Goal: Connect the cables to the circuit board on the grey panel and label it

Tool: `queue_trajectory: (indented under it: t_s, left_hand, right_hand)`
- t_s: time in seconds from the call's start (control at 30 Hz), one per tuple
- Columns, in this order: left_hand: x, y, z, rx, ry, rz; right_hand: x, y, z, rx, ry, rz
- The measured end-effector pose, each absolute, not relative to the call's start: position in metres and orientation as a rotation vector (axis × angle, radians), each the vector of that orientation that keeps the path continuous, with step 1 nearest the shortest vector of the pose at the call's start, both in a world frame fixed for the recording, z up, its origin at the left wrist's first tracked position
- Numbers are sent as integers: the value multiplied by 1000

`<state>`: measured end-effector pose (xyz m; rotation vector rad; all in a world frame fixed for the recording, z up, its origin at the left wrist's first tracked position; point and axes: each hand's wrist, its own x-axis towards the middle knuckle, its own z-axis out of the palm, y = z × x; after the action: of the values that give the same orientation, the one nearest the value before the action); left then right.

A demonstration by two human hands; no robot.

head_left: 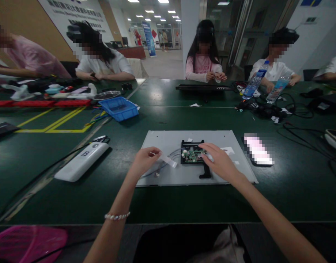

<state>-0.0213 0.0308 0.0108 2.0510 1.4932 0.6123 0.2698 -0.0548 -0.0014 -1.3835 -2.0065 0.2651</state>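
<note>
Your counter [168,204] is dark green. A grey panel [165,140] lies on it, below your left grip [146,160] and your right grip [221,160]. Left of your left grip you have a white device [82,162]; beyond this grip, a blue basket [126,114]. Right of your right grip is a phone [257,149]; farther beyond, two plastic bottles [255,82].

The left forearm [115,197], bare, rose steeply from the lower edge and inclined to the right; the right forearm [272,215], also bare, followed a flatter slant to the left. The left hand [144,160] was turned inward, its fingers [154,150] curled and drawn towards the thumb in a pinch. The right hand [221,162] reached forward and inward, back uppermost, its fingers [210,148] extended and slightly bent; its closure could not be determined. The hands stood apart, nearly level in view
</note>
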Motion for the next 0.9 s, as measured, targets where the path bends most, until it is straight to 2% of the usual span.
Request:
queue_trajectory:
  t_s: [0.27, 0.47, 0.63, 0.9]
  left_hand:
    - [-20, 36, -6, 2220, 1574, 528]
    - [-3, 9, -4, 2518, 1692, 808]
    - [12, -13, -8, 2667, 1597, 495]
    - [14, -20, -20, 2565, 1721, 505]
  right_hand:
    - [194, -61, 3, -1016, -2543, 166]
    - [179, -58, -12, -1027, -2604, 96]
    - [178, -59, -16, -1011, -2616, 101]
    - [178, -77, -20, -1047, -2597, 104]
